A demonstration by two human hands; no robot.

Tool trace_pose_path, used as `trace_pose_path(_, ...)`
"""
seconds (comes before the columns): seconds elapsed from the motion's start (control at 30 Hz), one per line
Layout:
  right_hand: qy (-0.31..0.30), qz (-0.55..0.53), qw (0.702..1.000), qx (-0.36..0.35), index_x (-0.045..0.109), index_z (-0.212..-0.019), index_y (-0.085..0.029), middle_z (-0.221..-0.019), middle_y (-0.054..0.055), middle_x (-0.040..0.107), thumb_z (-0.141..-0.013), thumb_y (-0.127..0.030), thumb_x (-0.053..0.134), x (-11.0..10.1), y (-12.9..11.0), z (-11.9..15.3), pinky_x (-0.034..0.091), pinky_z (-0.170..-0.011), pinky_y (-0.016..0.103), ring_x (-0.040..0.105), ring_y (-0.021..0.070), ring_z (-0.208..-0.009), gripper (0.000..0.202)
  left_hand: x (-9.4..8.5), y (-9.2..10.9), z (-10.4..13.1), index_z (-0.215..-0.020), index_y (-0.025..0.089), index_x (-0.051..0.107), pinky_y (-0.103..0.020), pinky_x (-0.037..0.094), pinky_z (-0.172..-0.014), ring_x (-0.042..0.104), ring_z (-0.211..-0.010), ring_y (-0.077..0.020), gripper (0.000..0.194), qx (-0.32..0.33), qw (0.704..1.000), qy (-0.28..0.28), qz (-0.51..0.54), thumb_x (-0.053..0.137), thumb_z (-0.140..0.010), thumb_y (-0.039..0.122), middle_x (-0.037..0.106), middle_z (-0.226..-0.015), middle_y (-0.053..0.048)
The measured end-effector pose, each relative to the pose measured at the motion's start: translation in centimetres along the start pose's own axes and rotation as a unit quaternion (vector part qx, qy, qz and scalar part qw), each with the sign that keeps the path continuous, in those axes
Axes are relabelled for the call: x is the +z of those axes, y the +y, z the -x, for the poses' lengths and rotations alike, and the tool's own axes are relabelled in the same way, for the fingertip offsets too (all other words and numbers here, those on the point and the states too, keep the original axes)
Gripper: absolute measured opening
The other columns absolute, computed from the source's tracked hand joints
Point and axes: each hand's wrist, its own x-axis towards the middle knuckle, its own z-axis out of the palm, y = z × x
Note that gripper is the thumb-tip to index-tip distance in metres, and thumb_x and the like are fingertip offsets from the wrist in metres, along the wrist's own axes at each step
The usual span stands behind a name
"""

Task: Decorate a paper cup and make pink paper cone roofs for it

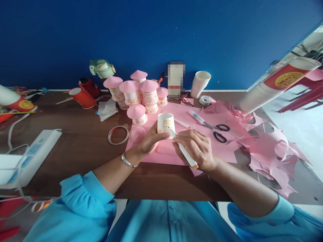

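Note:
My left hand (150, 139) is wrapped round a white paper cup (164, 121), holding it up over the pink paper. On the cup's side are a yellow-brown lined box shape and small orange flowers. A white marker with an orange end (186, 155) is pinched in my right hand (195, 146), its tip touching or very close to the cup wall. Behind the cup stand several decorated paper cups with pink cone roofs (148, 92), some stacked. A pink paper cone (137, 134) lies beside my left hand.
Black-handled scissors (219, 131), a glue stick (196, 116) and another marker (181, 123) lie on pink paper (227, 153). Pink scraps (274, 158) spread rightward. A tape roll (118, 135) and power strip (37, 156) are left; cup stacks (200, 84) stand behind.

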Motion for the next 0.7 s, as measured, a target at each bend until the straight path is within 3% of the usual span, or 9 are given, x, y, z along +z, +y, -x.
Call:
trace_pose_path(0.2, -0.02, 0.005, 1.0, -0.009, 0.06, -0.107, -0.016, -0.086, 0.007, 0.074, -0.093, -0.009, 0.068, 0.19, -0.15, 0.16, 0.057, -0.065, 0.031, 0.071, 0.0182, -0.073, 0.017, -0.19, -0.54, 0.05, -0.133, 0.024, 0.055, -0.042, 0.047, -0.097, 0.057, -0.113, -0.0277, 0.06, -0.014, 1.0, 0.011, -0.016, 0.084, -0.083, 0.04, 0.061, -0.12, -0.007)
trace_pose_path(0.4, -0.022, 0.015, 1.0, -0.006, 0.059, -0.107, -0.019, -0.087, 0.005, 0.074, -0.095, -0.011, 0.065, 0.21, -0.12, 0.03, 0.056, -0.065, 0.03, 0.071, 0.0173, -0.072, 0.016, 0.13, -0.12, 0.07, -0.131, 0.021, 0.055, -0.043, 0.047, -0.098, 0.056, -0.117, -0.0301, 0.068, -0.007, 0.999, 0.009, -0.035, 0.085, -0.079, 0.052, 0.06, -0.123, -0.01)
trace_pose_path(0.57, -0.022, 0.005, 1.0, -0.003, 0.06, -0.109, -0.017, -0.088, 0.007, 0.074, -0.092, -0.009, 0.067, 0.18, -0.11, 0.19, 0.057, -0.066, 0.032, 0.071, 0.0191, -0.074, 0.02, -0.03, -0.29, 0.03, -0.132, 0.023, 0.055, -0.042, 0.047, -0.097, 0.056, -0.113, -0.0281, 0.064, -0.016, 1.0, 0.007, -0.021, 0.086, -0.08, 0.045, 0.06, -0.119, -0.007)
trace_pose_path(0.7, -0.022, 0.009, 1.0, 0.002, 0.06, -0.109, -0.017, -0.087, 0.007, 0.073, -0.091, -0.009, 0.066, 0.13, -0.01, 0.17, 0.056, -0.066, 0.032, 0.07, 0.0193, -0.073, 0.021, -0.04, -0.13, 0.07, -0.124, 0.022, 0.058, -0.04, 0.047, -0.092, 0.057, -0.103, -0.0248, 0.05, -0.016, 1.0, 0.012, -0.023, 0.083, -0.084, 0.04, 0.061, -0.107, -0.004)
